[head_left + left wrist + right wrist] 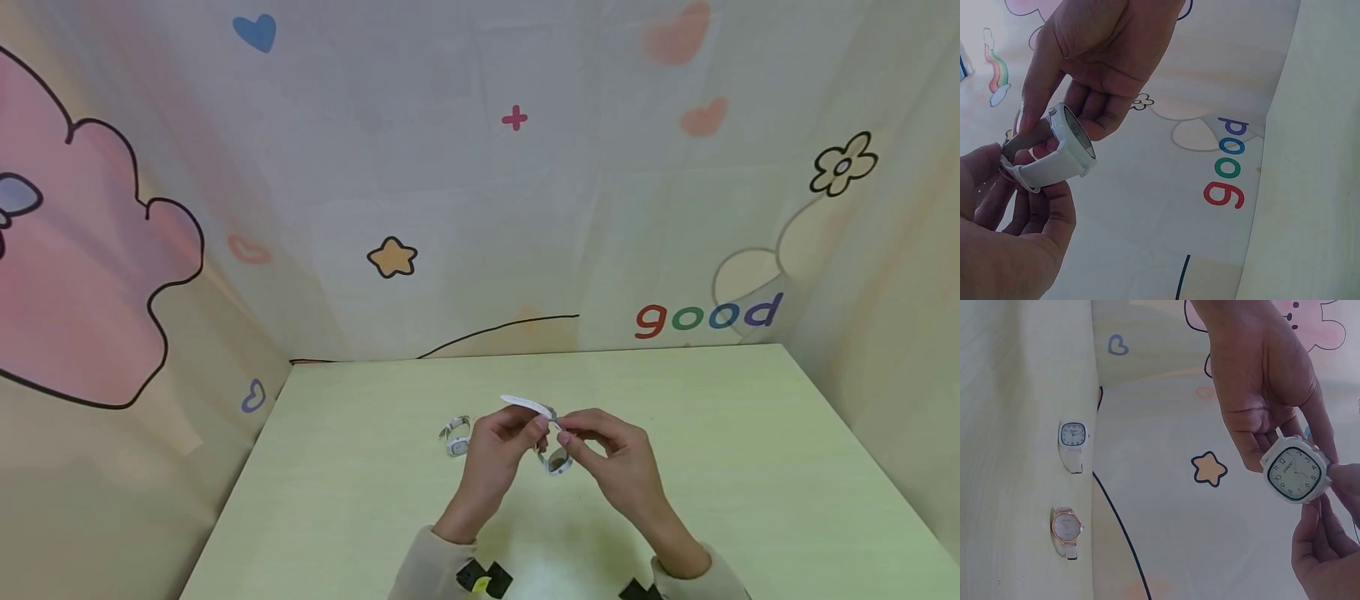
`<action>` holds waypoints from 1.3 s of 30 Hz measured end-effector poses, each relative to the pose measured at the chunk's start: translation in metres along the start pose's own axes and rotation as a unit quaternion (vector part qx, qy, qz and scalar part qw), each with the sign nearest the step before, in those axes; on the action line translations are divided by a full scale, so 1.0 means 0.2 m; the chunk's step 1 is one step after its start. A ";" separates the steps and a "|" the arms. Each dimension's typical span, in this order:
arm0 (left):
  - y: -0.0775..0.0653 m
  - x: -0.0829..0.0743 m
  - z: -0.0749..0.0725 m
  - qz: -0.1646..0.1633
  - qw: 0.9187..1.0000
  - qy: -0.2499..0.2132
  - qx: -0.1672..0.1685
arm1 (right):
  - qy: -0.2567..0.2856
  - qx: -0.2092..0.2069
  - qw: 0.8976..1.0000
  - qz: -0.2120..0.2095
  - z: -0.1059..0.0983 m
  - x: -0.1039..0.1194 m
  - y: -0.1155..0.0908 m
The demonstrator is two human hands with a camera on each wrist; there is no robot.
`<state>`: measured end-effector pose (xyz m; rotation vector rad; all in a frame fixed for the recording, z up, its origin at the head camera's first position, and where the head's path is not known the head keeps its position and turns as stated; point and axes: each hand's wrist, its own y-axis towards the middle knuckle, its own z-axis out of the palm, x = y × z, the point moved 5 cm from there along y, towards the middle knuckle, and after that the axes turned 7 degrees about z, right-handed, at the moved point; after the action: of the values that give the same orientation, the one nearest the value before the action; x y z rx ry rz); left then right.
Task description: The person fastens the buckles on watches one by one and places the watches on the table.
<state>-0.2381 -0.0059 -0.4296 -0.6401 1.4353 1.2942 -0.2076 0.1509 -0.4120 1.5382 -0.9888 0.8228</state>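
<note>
A white wristwatch [557, 462] with a square, rounded dial is held up over the table between both hands. My left hand [495, 454] pinches its strap from the left, thumb and fingers near the buckle. From the other side, the thumb and fingers of my right hand [618, 462] pinch the strap close by. A strap end [525, 405] sticks out above the left fingers. The numbered dial [1296, 470] shows in the right wrist view; in the left wrist view the white strap [1054, 170] curves as a loop. Fingers partly hide the buckle.
On the table [360, 508], left of the hands, stands a white square-faced watch [457, 442]. Beside it in the right wrist view is a round watch [1067, 526] with a rose-gold rim. A printed curtain [450, 167] hangs behind the table's far edge.
</note>
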 end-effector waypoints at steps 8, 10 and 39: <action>-0.01 0.00 -0.02 0.002 1.000 0.005 -0.028 | -0.012 0.014 1.000 0.001 0.02 -0.01 -0.01; -0.01 0.00 -0.02 -0.001 1.000 0.010 -0.024 | -0.010 0.009 1.000 0.000 0.02 -0.01 -0.01; -0.03 0.03 -0.03 -0.048 0.997 -0.049 0.035 | -0.008 0.021 0.998 0.059 0.01 -0.03 0.00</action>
<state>-0.2371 -0.0112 -0.4379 -0.5849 1.3480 1.1783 -0.2112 0.1493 -0.4181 1.5358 -1.0881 0.9200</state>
